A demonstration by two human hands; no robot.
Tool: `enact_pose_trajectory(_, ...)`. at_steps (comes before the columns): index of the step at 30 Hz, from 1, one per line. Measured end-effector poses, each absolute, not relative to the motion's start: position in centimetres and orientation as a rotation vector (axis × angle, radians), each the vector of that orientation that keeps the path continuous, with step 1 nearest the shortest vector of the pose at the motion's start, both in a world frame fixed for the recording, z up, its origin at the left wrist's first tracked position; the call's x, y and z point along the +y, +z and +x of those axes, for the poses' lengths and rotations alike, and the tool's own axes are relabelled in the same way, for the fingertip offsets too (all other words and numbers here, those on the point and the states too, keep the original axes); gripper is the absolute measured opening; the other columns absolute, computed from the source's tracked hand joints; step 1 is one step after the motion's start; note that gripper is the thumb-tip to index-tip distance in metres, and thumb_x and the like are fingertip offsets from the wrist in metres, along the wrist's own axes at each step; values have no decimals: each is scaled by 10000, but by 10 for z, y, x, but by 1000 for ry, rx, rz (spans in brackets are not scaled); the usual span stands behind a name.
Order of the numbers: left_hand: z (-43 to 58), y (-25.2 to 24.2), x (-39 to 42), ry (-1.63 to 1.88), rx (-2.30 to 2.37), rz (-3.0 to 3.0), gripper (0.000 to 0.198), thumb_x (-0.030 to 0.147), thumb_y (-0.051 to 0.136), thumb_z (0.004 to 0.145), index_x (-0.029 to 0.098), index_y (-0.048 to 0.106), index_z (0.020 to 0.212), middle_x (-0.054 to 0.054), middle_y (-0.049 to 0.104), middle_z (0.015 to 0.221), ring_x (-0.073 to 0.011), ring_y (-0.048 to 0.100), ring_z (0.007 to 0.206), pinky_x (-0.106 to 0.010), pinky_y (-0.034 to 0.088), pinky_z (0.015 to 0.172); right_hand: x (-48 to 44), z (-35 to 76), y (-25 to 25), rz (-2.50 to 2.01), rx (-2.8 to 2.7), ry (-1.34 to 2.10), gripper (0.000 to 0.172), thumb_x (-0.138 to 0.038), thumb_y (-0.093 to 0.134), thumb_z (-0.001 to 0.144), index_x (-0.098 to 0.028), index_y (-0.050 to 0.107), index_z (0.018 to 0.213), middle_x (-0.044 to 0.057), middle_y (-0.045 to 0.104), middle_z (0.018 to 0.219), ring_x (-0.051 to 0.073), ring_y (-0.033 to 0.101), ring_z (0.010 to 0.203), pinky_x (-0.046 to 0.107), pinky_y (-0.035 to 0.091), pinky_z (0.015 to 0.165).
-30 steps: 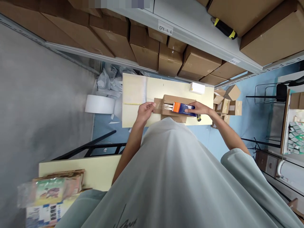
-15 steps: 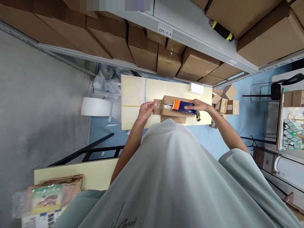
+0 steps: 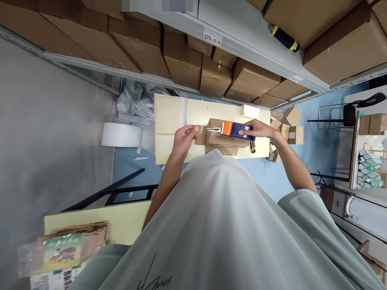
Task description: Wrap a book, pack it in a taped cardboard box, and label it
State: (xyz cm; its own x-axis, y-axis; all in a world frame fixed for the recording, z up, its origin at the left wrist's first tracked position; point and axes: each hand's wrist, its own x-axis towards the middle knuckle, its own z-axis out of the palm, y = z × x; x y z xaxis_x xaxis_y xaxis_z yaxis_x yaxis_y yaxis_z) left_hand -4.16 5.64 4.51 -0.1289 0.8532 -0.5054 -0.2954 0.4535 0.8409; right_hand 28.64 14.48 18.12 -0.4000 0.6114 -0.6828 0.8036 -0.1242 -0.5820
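Two hands: left hand [image 3: 184,141] just left of the frame's centre, right hand [image 3: 260,129] right of centre, both over the desk [image 3: 217,108].
Left fingers [image 3: 192,128]: pinched together, seemingly on the loose end of the tape [image 3: 214,129]; the exact contact is too small to make out.
Right fingers [image 3: 251,123]: clamped around the right end of the dispenser [image 3: 237,130], thumb along its blue body.
Dispenser: right of centre, over the box [image 3: 223,140]; long axis left to right, dipping slightly rightward, orange end facing the left hand.
Tape: a clear, shiny line from the left fingers to the orange end, nearly level across the frame, above the box's left part. Whether it touches the cardboard, I cannot tell.
Box: centre of the frame, long axis nearly in line with the tape; left flap [image 3: 200,141] juts out just beside the left fingertips, lower flap [image 3: 222,150] spreads toward the shirt.
Nearer hand: left for the left flap; right for the box's right end.
Cutter [image 3: 252,147]: on the desk, just below the dispenser's right end, untouched.
White box [image 3: 250,111]: upper right of the desk, apart from both hands.
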Motion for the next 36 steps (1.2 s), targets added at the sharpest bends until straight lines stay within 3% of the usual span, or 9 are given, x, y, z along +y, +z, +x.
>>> enact_pose_trajectory(11, -31, 39, 66, 1016, 1394, 521, 195, 321, 853, 765, 177, 748, 843, 9, 629, 703, -126, 563, 670, -279, 554, 729, 148, 294, 145, 1608, 1904, -1530, 779, -939, 781, 714, -170, 734, 828, -6, 602, 716, 146, 466, 682, 307, 371, 670)
enact_pose_trajectory(23, -40, 61, 76, 1064, 1370, 611, 236, 379, 839, 799, 179, 775, 906, -14, 669, 800, -138, 608, 709, -297, 590, 776, 155, 293, 196, 1617, 2007, -1511, 727, -906, 801, 790, -188, 690, 777, -1, 577, 704, 150, 476, 696, 316, 359, 651)
enact_pose_trajectory(36, -31, 33, 73, 990, 1393, 533, 193, 331, 860, 780, 180, 757, 845, 5, 646, 704, -135, 586, 672, -292, 561, 749, 158, 295, 146, 1628, 1910, -1530, 764, -916, 813, 690, -163, 749, 799, 9, 642, 708, 158, 513, 695, 302, 393, 662)
